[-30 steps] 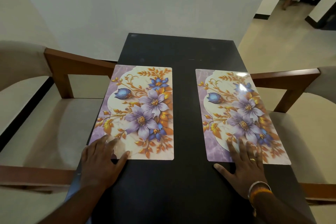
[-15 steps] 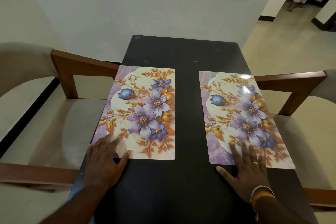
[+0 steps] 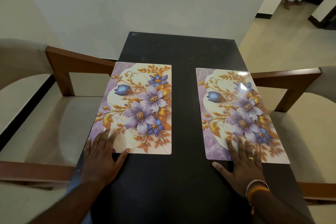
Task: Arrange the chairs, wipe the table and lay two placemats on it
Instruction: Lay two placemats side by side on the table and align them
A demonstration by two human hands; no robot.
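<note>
Pressing flat hands (image 3: 101, 158) (image 3: 241, 163) on 2 placemats (image 3: 138, 109) (image 3: 240, 114) lying lengthwise along table (image 3: 181, 51)

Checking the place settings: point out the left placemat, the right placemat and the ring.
left placemat (image 3: 140, 103), head view, on its central purple flowers.
right placemat (image 3: 236, 107), head view, on its printed middle.
ring (image 3: 251, 158), head view, on the gold band.

Two floral placemats lie side by side, apart, on a dark table (image 3: 183, 178). The left hand (image 3: 101, 156) rests flat on the left placemat (image 3: 138, 107)'s near-left corner; the right hand (image 3: 241, 165) rests flat on the right placemat (image 3: 240, 114)'s near edge. A cushioned wooden chair flanks each side: left chair (image 3: 54, 114), right chair (image 3: 300, 123).
</note>
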